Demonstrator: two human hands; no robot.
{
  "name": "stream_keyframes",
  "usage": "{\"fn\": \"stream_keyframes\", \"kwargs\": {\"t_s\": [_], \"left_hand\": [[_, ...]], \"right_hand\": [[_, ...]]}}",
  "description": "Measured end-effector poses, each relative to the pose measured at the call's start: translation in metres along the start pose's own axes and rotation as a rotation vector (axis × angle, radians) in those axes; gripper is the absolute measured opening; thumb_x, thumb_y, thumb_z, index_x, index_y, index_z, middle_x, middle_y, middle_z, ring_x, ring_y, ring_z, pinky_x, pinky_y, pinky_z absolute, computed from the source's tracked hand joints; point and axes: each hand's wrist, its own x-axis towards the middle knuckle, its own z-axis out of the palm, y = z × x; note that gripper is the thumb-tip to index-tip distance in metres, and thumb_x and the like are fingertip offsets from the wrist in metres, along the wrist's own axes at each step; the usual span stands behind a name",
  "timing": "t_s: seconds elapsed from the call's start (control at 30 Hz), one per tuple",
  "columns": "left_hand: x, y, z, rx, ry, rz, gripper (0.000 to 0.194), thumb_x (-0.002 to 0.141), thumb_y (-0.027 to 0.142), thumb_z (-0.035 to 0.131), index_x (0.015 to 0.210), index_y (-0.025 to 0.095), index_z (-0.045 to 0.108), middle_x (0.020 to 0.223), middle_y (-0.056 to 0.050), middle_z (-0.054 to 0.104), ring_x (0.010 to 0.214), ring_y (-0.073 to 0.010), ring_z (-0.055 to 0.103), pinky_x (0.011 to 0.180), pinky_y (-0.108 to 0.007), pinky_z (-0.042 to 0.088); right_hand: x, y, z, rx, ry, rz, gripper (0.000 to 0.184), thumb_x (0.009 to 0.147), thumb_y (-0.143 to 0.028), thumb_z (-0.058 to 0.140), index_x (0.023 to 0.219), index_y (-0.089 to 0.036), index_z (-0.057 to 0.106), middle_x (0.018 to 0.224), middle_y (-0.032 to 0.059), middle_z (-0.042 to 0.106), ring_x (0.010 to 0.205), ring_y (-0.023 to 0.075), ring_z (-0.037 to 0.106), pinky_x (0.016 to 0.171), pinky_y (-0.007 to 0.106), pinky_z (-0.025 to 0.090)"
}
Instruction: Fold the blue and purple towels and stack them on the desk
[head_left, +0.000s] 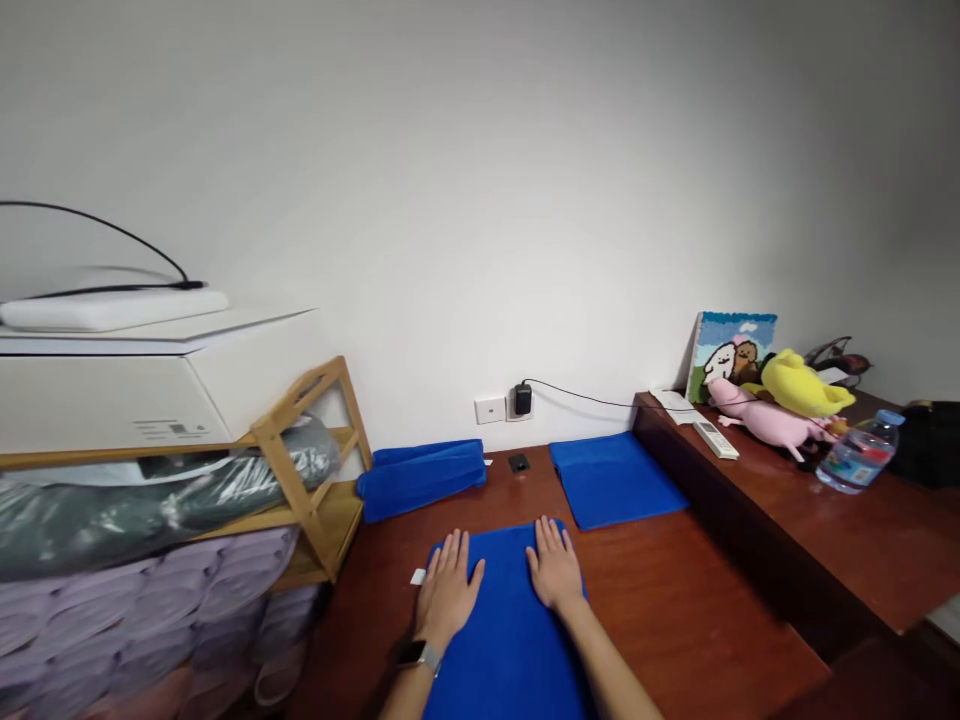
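A blue towel [502, 640] lies spread on the reddish-brown wooden table in front of me, with a small white tag [418, 577] at its left edge. My left hand [450, 590] rests flat on the towel's upper left, fingers stretched out; a watch [420, 655] is on that wrist. On the upper right of the same towel lies my right hand [555, 570], palm down with fingers extended. Behind them are a folded blue towel [424, 482] at the back left and another flat blue towel [615, 482] at the back right.
A wooden rack [307, 500] with a white box [97, 400] stands at left. On the raised ledge at right are a remote [716, 440], plush toys [772, 415], a picture [724, 350] and a water bottle [859, 455]. A black plug [523, 399] sits in the wall socket.
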Motion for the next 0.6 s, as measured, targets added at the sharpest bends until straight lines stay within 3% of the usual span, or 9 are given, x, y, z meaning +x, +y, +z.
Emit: {"fn": "stream_keyframes", "kwargs": {"t_s": [0.1, 0.17, 0.27, 0.37, 0.43, 0.5, 0.6], "left_hand": [[-0.008, -0.029, 0.0, 0.025, 0.027, -0.07, 0.073, 0.104, 0.053, 0.031, 0.162, 0.009, 0.04, 0.169, -0.016, 0.041, 0.159, -0.0293, 0.038, 0.132, -0.052, 0.029], [-0.012, -0.034, -0.002, 0.026, 0.055, -0.051, 0.071, 0.105, 0.05, 0.03, 0.161, 0.008, 0.041, 0.168, -0.016, 0.044, 0.158, -0.029, 0.039, 0.132, -0.052, 0.028], [-0.014, -0.015, -0.003, 0.006, 0.098, 0.068, 0.066, 0.106, 0.044, 0.026, 0.162, 0.012, 0.042, 0.169, -0.014, 0.043, 0.159, -0.0275, 0.038, 0.133, -0.051, 0.028], [-0.013, 0.013, 0.001, -0.025, 0.032, 0.189, 0.062, 0.107, 0.039, 0.023, 0.16, 0.016, 0.045, 0.169, -0.01, 0.044, 0.158, -0.0249, 0.039, 0.131, -0.049, 0.031], [-0.015, 0.017, 0.005, -0.032, -0.01, 0.174, 0.062, 0.106, 0.038, 0.024, 0.159, 0.016, 0.047, 0.168, -0.01, 0.046, 0.157, -0.0252, 0.041, 0.131, -0.05, 0.033], [-0.019, 0.004, 0.007, -0.024, -0.004, 0.095, 0.063, 0.106, 0.04, 0.025, 0.16, 0.015, 0.046, 0.168, -0.012, 0.045, 0.157, -0.0271, 0.041, 0.13, -0.053, 0.033], [-0.028, -0.033, 0.004, 0.002, 0.017, -0.002, 0.065, 0.106, 0.042, 0.025, 0.161, 0.013, 0.042, 0.168, -0.013, 0.044, 0.158, -0.0285, 0.04, 0.13, -0.055, 0.032]], "right_hand": [[-0.002, 0.025, -0.01, -0.046, -0.011, 0.119, 0.066, 0.111, -0.043, 0.023, 0.17, -0.014, 0.025, 0.175, 0.0071, 0.019, 0.164, 0.0245, 0.016, 0.133, 0.046, 0.013], [-0.002, 0.027, -0.017, -0.061, -0.011, 0.157, 0.066, 0.111, -0.041, 0.024, 0.169, -0.011, 0.025, 0.175, 0.0089, 0.019, 0.164, 0.0263, 0.017, 0.133, 0.048, 0.014], [-0.001, 0.003, -0.016, -0.026, 0.046, 0.026, 0.065, 0.111, -0.039, 0.023, 0.169, -0.011, 0.027, 0.175, 0.0091, 0.021, 0.164, 0.0258, 0.016, 0.134, 0.047, 0.012], [-0.004, -0.032, 0.001, 0.056, 0.043, -0.195, 0.062, 0.112, -0.04, 0.019, 0.168, -0.017, 0.033, 0.173, 0.0057, 0.03, 0.163, 0.0223, 0.02, 0.134, 0.044, 0.014], [-0.007, -0.042, 0.011, 0.079, 0.012, -0.231, 0.062, 0.113, -0.041, 0.017, 0.167, -0.018, 0.035, 0.172, 0.0057, 0.034, 0.162, 0.0215, 0.023, 0.134, 0.044, 0.016], [-0.008, -0.035, 0.012, 0.061, 0.002, -0.184, 0.062, 0.112, -0.041, 0.019, 0.168, -0.017, 0.033, 0.172, 0.007, 0.032, 0.163, 0.0221, 0.023, 0.134, 0.045, 0.016], [-0.009, -0.005, -0.006, -0.011, -0.019, -0.056, 0.063, 0.111, -0.04, 0.023, 0.169, -0.016, 0.029, 0.174, 0.0083, 0.026, 0.163, 0.0234, 0.021, 0.133, 0.046, 0.015]]}}
